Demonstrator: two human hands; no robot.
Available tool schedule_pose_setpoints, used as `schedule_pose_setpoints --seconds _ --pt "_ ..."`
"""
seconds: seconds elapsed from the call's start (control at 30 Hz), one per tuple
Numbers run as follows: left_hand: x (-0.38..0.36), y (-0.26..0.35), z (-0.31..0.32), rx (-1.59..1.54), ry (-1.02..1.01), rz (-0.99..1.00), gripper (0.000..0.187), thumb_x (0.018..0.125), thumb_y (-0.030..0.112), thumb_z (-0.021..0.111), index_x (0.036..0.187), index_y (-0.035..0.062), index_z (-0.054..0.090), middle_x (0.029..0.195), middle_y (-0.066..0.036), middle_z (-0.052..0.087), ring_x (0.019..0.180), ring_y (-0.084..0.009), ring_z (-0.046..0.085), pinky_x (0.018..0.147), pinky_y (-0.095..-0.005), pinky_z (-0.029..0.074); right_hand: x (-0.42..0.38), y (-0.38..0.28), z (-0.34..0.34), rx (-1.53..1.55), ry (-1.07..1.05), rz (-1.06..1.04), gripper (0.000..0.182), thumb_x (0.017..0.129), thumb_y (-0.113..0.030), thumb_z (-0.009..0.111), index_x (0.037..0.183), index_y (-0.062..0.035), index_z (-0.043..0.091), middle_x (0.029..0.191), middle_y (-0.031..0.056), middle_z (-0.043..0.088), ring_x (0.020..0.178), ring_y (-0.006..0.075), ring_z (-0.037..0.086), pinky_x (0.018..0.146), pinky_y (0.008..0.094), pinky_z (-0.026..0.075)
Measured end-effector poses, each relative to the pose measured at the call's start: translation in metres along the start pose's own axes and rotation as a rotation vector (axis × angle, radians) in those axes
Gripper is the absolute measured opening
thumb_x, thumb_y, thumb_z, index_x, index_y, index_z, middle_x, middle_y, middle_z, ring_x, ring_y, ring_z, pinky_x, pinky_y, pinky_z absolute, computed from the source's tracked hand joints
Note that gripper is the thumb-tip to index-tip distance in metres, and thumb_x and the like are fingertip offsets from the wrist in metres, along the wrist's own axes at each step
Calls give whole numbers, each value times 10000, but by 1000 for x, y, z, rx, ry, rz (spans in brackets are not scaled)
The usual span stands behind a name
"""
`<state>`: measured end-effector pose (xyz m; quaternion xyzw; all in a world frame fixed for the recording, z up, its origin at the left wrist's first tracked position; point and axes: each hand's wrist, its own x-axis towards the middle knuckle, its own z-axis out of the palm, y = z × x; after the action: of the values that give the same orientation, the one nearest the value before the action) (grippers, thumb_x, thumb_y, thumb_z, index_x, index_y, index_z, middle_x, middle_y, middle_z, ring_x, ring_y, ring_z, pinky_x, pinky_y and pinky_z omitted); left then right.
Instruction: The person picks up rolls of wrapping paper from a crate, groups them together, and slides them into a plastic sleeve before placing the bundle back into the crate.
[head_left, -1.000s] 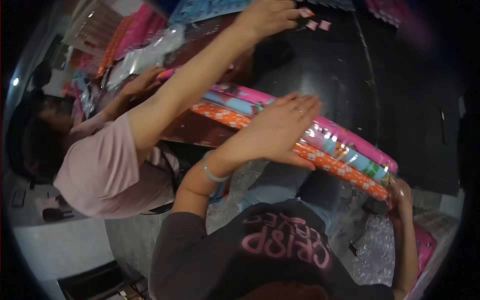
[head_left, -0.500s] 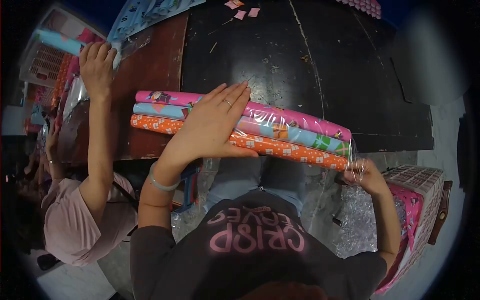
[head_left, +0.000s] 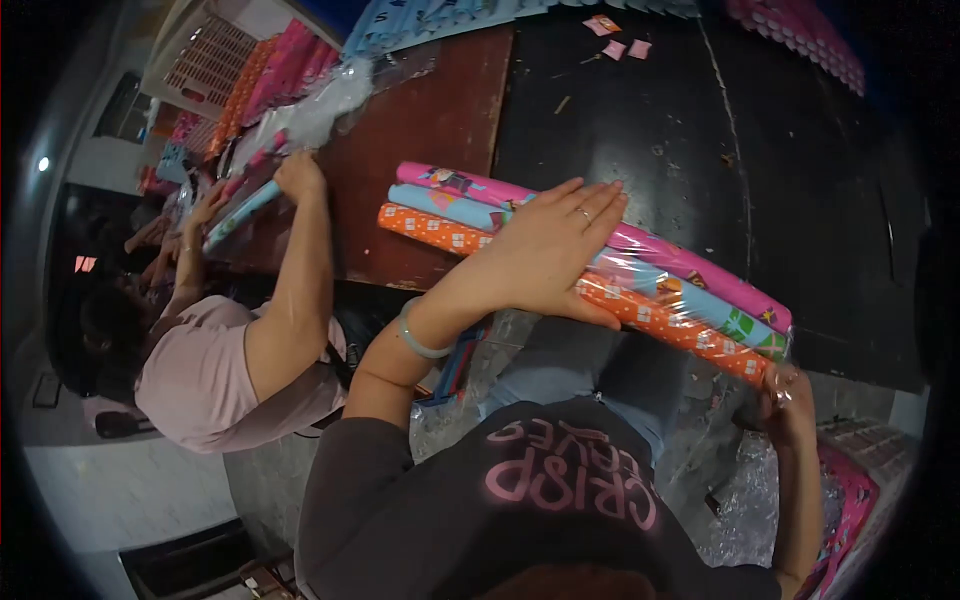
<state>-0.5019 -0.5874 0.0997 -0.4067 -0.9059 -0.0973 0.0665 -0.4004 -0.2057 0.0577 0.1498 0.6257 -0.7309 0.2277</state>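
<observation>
Three wrapping paper rolls lie side by side at the table's near edge: a pink roll (head_left: 700, 268), a light blue roll (head_left: 440, 206) and an orange roll (head_left: 432, 231) with white gift prints. Clear plastic film (head_left: 783, 350) covers them, glossy along the right part. My left hand (head_left: 560, 245) lies flat across their middle, fingers stretched out, with a ring on one finger. At the right end of the rolls, my right hand (head_left: 790, 402) is closed on the film, close to the orange roll's end. Its fingertips are partly hidden.
On the left a co-worker's hand (head_left: 303, 178) holds a blue roll (head_left: 243, 216). Beyond are a plastic crate (head_left: 210, 65) and crumpled clear film (head_left: 345, 90). Blue rolls (head_left: 430, 18) and pink rolls (head_left: 800, 45) line the far side. Small pink packets (head_left: 615, 48) lie on the black table (head_left: 630, 120).
My view has swung left, so the table and rolls appear farther right. My hands keep their hold on the rolls and film. The co-worker now holds a blue roll lower, nearer the table.
</observation>
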Motion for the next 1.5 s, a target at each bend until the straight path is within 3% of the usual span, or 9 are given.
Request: schedule_pose_setpoints --seconds 0.1,0.43,0.77,0.93,0.97,1.07,1.1,1.3,1.5 --pt "-3 -3 1 -2 13 15 1082 673 698 662 1323 -124 394 1389 -283 420 1296 -377 426 1113 -466 290 -4 17 -39 -554 31 -97 219 818 -199 760 824 -10 648 730 -4 577 604 69 526 510 212 394" --pt "-2 2 6 -12 15 30 1080 659 664 683 1321 -139 393 1379 -312 415 1298 -402 419 1114 -495 272 -9 35 -31 -483 77 -295 136 810 -98 750 847 14 682 900 60 631 851 120 563 709 255 456" --pt "-1 5 7 -16 33 33 1090 642 672 692 1312 -138 404 1364 -305 436 1290 -399 430 1105 -495 288 -9 36 -11 -317 137 -233 271 879 -264 692 729 -67 583 595 -71 469 542 25 435 481 195 300" --pt "4 9 11 -24 45 11 1092 638 675 693 1309 -137 408 1355 -305 443 1286 -401 434 1102 -496 292 -10 34 -27 -591 315 -608 155 891 -127 662 902 18 608 831 15 568 761 82 517 696 237 429" --pt "4 10 12 -23 58 12 1093 637 678 692 1308 -137 409 1352 -307 445 1284 -403 435 1100 -499 293 -18 24 -32 -519 310 -468 236 918 -121 606 1091 39 624 1068 83 609 990 150 562 856 299 455" --pt "5 12 12 -21 77 8 1095 635 682 690 1305 -138 410 1346 -310 447 1278 -408 438 1097 -504 295 -21 21 -22 -827 464 -732 342 960 -137 506 1261 5 585 1296 147 554 1199 231 512 985 353 415" --pt "6 13 13 -21 80 8 1096 635 684 690 1303 -139 411 1344 -311 448 1275 -410 440 1095 -505 297 -23 23 -21 -657 217 -697 424 988 -184 411 1368 -16 497 1431 169 447 1342 282 393 1091 408 315" --pt "8 14 11 -31 66 9 1077 640 666 697 1299 -137 412 1341 -303 452 1268 -406 446 1092 -502 301 -21 53 36 68 279 -729 510 979 -228 367 1394 65 410 1431 208 434 1344 311 389 1121 427 256" --pt "9 17 7 -42 46 -5 1045 647 638 715 1296 -125 417 1346 -284 453 1266 -401 444 1095 -489 304 -24 48 47 -392 478 -736 471 985 -205 361 1341 81 474 1397 208 466 1307 301 422 1115 401 257"
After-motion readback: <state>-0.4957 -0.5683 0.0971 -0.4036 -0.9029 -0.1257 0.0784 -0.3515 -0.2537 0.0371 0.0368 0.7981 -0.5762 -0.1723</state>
